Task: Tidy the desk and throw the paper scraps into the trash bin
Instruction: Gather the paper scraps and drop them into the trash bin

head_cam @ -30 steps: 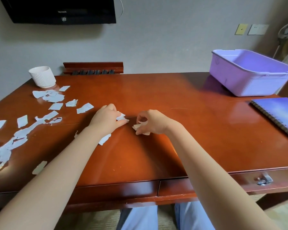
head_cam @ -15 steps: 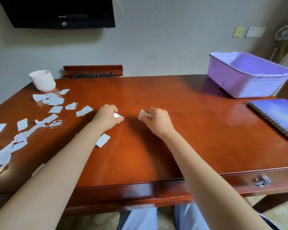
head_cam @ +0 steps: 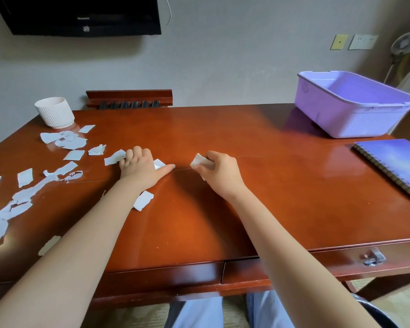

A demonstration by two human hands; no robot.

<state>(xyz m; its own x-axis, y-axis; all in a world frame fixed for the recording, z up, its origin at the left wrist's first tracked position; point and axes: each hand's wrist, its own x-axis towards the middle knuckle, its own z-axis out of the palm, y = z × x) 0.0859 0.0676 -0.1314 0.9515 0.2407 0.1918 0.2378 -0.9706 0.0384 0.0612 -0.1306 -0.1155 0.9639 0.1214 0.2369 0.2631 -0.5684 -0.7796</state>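
Note:
Several white paper scraps (head_cam: 64,141) lie scattered over the left part of the red-brown desk (head_cam: 258,197), with a longer trail of scraps (head_cam: 21,202) toward the left edge. My left hand (head_cam: 140,166) rests at the desk's middle, fingers curled over a scrap (head_cam: 159,164) with the thumb stretched out. Its fingertips touch another scrap (head_cam: 115,157). My right hand (head_cam: 220,172) grips a small bundle of scraps (head_cam: 200,162) just right of it. One scrap (head_cam: 143,201) lies beside my left forearm. A lavender plastic bin (head_cam: 355,119) stands open at the far right.
A white ribbed cup (head_cam: 55,112) stands at the far left corner. A blue spiral notebook (head_cam: 395,164) lies at the right edge. A wooden rack (head_cam: 128,99) sits behind the desk, under a wall-mounted screen (head_cam: 81,15). A drawer handle (head_cam: 372,258) sticks out at front right.
Both hands slid a little away from me across the desk and apart. My left hand moved left onto another scrap and its thumb stretched out. The right hand lifted its bundle of scraps.

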